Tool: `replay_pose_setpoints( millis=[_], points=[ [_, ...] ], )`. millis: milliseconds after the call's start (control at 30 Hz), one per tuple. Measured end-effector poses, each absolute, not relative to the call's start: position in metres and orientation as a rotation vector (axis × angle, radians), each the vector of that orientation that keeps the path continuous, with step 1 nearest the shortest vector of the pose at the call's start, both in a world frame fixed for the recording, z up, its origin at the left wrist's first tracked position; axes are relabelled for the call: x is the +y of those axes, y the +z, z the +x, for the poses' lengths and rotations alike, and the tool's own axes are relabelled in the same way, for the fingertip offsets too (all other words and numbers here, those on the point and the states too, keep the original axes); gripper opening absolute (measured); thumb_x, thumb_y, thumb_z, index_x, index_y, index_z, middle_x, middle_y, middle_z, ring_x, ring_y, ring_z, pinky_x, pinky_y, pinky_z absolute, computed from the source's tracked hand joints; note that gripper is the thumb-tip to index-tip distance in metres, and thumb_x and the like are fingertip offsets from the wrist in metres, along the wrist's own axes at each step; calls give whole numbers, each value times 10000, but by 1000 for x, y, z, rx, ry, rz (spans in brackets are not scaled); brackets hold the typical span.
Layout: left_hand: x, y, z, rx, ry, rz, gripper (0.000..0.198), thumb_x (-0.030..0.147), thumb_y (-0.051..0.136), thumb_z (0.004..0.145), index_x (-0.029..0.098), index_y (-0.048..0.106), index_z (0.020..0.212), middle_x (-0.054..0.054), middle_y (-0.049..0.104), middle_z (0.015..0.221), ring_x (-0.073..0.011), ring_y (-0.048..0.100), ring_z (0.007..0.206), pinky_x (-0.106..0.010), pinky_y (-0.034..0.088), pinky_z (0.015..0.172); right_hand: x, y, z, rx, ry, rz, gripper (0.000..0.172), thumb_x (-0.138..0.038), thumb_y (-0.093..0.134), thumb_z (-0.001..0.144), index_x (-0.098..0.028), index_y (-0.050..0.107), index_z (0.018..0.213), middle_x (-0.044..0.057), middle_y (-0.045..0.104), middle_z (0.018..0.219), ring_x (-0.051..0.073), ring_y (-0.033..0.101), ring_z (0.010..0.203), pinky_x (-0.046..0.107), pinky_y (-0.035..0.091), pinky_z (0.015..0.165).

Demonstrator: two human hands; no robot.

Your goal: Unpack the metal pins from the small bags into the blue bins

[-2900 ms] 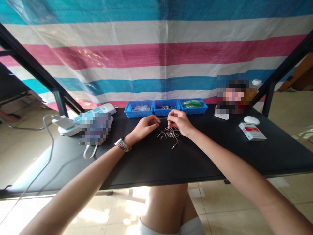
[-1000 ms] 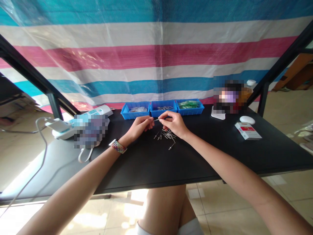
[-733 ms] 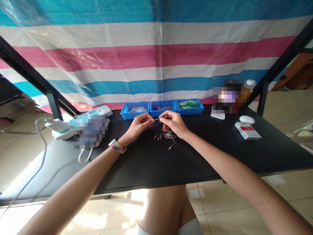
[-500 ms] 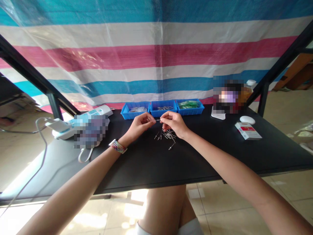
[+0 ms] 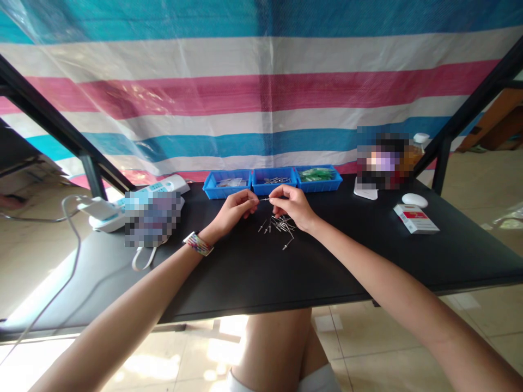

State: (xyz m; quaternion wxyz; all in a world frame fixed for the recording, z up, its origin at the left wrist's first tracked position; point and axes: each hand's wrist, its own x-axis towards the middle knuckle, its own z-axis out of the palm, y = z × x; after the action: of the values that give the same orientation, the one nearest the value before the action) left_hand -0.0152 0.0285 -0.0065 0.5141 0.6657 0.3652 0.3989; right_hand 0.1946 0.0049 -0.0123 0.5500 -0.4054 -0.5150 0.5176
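Note:
A thin metal blind rivet [image 5: 264, 199] is stretched level between my two hands above the black table. My left hand [image 5: 237, 210], with a patterned band on the wrist, pinches its left end between thumb and fingers. The right end is pinched by my right hand [image 5: 295, 209]. Just below my right hand lies a loose pile of blind rivets [image 5: 281, 224], with a single rivet [image 5: 287, 245] nearer the front. Behind the hands, a blue bin [image 5: 273, 191] holds more metal rivets. My fingers cover both ends of the held rivet.
A blue bin with clear packets [image 5: 209, 191] and one with green packets [image 5: 318, 187] flank the middle bin. At left lies a white power strip [image 5: 175, 185] with a cable. A small box [image 5: 417, 219], a white oval object [image 5: 414, 200] and a bottle [image 5: 420, 142] stand at right.
My fingertips have drawn slightly apart, so a little more of the rivet shows between them. Both hands still pinch it, and the pile looks the same.

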Motion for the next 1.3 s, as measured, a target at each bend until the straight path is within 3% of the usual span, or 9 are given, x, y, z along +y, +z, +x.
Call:
replay_pose_setpoints(
  millis=[367, 533, 600, 700, 800, 1000, 1300],
  points=[
    [29, -11, -17, 910, 858, 1908, 244, 405, 732, 862, 183, 634, 839, 16, 599, 707, -126, 526, 629, -247, 401, 587, 12, -9, 197, -1111, 1212, -925, 260, -313, 869, 690, -195, 650, 768, -51, 623, 658, 102, 616, 518, 224, 581, 466],
    [15, -5, -15, 962, 577, 2338, 86, 278, 664, 860, 200, 687, 891, 6, 670, 756, -145, 587, 653, -264, 425, 625, 24, -2, 210, -917, 1123, -938, 414, -336, 852, 743, -202, 716, 1110, -1, 778, 878, 97, 657, 527, 233, 594, 490],
    [11, -3, -14, 1012, 529, 2475, 125, 256, 665, 845, 216, 706, 956, 2, 694, 814, -160, 619, 699, -271, 435, 646, 26, -2, 215, -891, 1131, -1011, 442, -343, 824, 779, -190, 712, 1178, -10, 760, 783, 92, 611, 469, 213, 531, 433],
    [10, -1, -15, 1054, 498, 2583, 190, 235, 656, 838, 226, 715, 1019, -5, 708, 872, -177, 646, 754, -285, 451, 674, 27, -5, 219, -873, 1116, -1032, 305, -344, 768, 808, -159, 730, 1047, -49, 648, 596, 75, 505, 398, 189, 410, 372],
    [15, -4, -17, 1035, 520, 2602, 230, 205, 623, 848, 224, 730, 1050, -21, 719, 911, -191, 667, 793, -298, 482, 712, 26, -9, 216, -906, 1116, -1000, 207, -345, 744, 796, -169, 707, 896, -57, 603, 569, 65, 472, 397, 188, 371, 374],
    [26, -10, -20, 969, 628, 2544, 191, 196, 665, 801, 226, 756, 966, -50, 722, 877, -234, 684, 830, -330, 523, 762, 22, -16, 209, -1071, 1104, -1021, 191, -375, 725, 770, -190, 686, 800, -46, 597, 578, 77, 503, 424, 194, 383, 391],
    [34, -14, -21, 995, 842, 2134, 105, 233, 684, 779, 198, 645, 870, 7, 651, 765, -144, 590, 676, -256, 453, 641, 18, -17, 207, -1158, 1138, -1058, 215, -393, 711, 769, -187, 722, 831, -31, 631, 615, 84, 537, 454, 187, 434, 411]
  ],
)
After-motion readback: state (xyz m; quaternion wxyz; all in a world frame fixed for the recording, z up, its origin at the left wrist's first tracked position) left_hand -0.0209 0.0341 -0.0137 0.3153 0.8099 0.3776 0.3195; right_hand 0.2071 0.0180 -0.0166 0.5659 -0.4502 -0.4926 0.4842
